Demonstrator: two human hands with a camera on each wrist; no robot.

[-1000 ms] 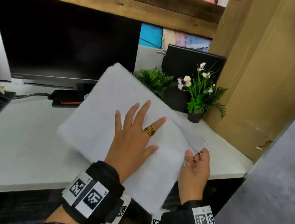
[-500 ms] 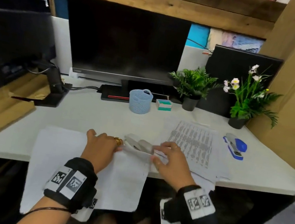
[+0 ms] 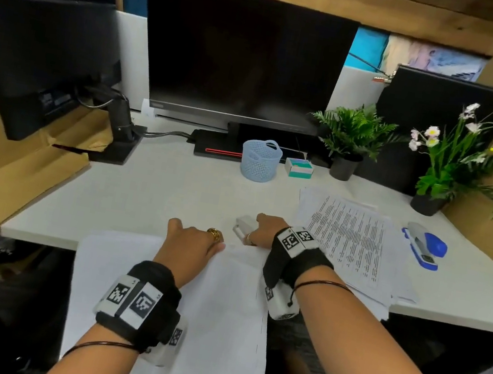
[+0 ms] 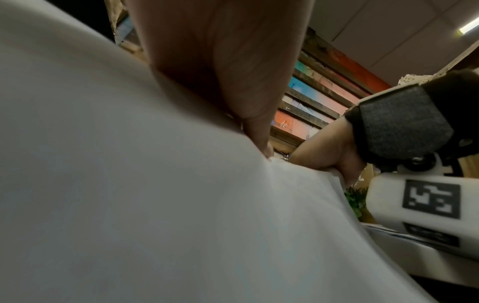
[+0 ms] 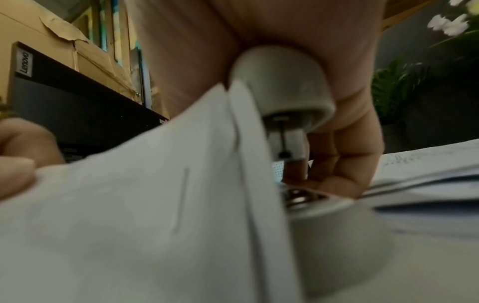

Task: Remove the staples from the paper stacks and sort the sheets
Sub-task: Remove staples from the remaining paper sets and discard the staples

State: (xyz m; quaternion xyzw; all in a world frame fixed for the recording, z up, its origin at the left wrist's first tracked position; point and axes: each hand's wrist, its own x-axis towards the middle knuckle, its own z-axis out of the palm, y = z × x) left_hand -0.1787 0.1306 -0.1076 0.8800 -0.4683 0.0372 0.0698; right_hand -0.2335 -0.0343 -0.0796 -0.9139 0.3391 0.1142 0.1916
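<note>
A white stapled paper stack (image 3: 217, 307) lies over the desk's front edge, blank side up. My left hand (image 3: 193, 240) rests on its far edge, fingers curled down over the edge (image 4: 256, 127). My right hand (image 3: 262, 232) grips a pale grey staple remover (image 3: 241, 227) at the stack's far right corner. In the right wrist view the staple remover (image 5: 282, 82) sits against the lifted paper corner, its jaws parted. A staple (image 5: 181, 198) shows in that corner, to the left of the tool. A pile of printed sheets (image 3: 351, 238) lies to the right.
A blue stapler (image 3: 424, 246) lies right of the printed sheets. A blue mesh basket (image 3: 259, 159) and a small staple box (image 3: 298, 167) stand before the monitor (image 3: 242, 54). Two potted plants (image 3: 351, 136) (image 3: 450, 163) stand at the back right. A second monitor (image 3: 41, 51) juts in at the left.
The stack, held up with my left hand flat on it a second ago, now lies on the desk. My right hand has taken the staple remover and brought it to the stack's corner.
</note>
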